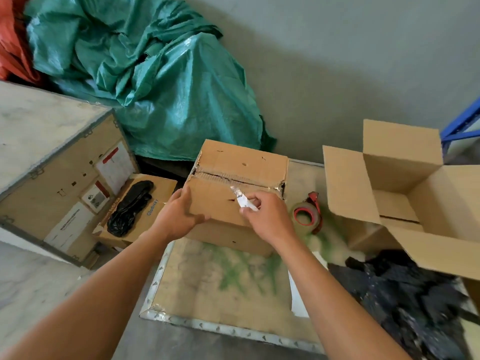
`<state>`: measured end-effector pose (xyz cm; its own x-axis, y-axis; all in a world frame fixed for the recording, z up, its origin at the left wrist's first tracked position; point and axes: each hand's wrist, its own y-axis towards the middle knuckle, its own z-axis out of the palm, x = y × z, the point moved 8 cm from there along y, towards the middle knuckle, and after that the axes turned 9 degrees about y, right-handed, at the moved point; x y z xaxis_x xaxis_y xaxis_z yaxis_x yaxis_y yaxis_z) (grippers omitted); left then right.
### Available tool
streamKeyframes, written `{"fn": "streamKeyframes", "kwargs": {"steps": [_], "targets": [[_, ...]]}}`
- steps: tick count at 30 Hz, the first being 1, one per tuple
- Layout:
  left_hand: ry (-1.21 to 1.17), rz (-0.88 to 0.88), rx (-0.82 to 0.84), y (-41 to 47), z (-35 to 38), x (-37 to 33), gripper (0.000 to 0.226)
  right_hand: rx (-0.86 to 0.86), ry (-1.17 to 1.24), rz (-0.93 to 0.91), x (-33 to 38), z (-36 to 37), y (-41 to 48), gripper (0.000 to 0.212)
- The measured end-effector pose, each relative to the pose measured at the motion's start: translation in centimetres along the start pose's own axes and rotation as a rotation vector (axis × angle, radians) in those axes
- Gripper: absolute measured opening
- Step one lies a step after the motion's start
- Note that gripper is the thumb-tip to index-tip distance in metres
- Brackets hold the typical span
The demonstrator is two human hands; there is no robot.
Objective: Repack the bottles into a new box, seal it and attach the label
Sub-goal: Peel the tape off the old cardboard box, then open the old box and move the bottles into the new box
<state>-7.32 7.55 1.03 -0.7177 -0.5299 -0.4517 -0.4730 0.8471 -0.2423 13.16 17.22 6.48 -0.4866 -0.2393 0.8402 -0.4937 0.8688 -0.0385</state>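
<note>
A worn, closed cardboard box [241,162] stands on a wooden crate top [207,287], its taped middle seam frayed. My left hand [179,216] grips the box's near left corner. My right hand [267,216] pinches a small white utility knife [241,200], whose blade rests on the near flap just below the seam. To the right stands an empty new cardboard box [400,201] with all flaps open. Between the two boxes lies a red tape dispenser [307,214] with a roll of clear tape. No bottles are in view.
A black plastic bag [405,302] lies at the lower right under the new box's flap. A white paper sheet [298,297] shows beside my right forearm. At left stand a large wooden crate [52,152] and a small carton with a black bag [132,206]. Green tarpaulin [155,79] is heaped behind.
</note>
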Motion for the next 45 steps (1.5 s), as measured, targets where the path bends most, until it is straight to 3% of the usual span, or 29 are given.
{"fn": "streamKeyframes", "kwargs": {"steps": [4,11,16,25,29,33,38,42,45], "targets": [[0.015,0.023,-0.025,0.0,-0.1,0.2,0.108,-0.120,0.056,0.053,-3.7,-0.8,-5.6,0.026],[0.025,0.050,-0.063,0.4,0.3,0.8,0.107,-0.210,0.053,0.324,-12.7,3.5,-13.9,0.018],[0.021,0.030,-0.075,0.9,0.7,1.5,0.108,-0.216,-0.111,0.449,-17.8,6.7,-13.8,0.018],[0.004,-0.004,-0.088,0.6,0.6,1.4,0.108,-0.023,-0.291,0.381,-19.3,6.6,-12.0,0.028],[0.012,-0.014,-0.055,0.3,0.1,0.8,0.109,-0.114,-0.263,0.216,-14.3,1.2,-10.0,0.024],[0.118,-0.017,-0.037,1.3,-0.5,-0.1,0.094,-0.249,-0.238,0.014,-8.0,-4.1,-5.3,0.017],[0.293,0.027,-0.024,4.4,-1.4,-1.1,0.090,-0.047,-0.363,-0.124,-3.9,-3.8,3.5,0.026],[0.402,0.073,0.030,6.5,-1.6,-1.3,0.085,0.190,-0.510,0.021,-5.9,-1.7,7.6,0.032],[0.419,0.113,0.042,7.4,-1.5,-1.4,0.082,0.233,-0.566,0.062,-6.5,-1.4,9.1,0.038]]}}
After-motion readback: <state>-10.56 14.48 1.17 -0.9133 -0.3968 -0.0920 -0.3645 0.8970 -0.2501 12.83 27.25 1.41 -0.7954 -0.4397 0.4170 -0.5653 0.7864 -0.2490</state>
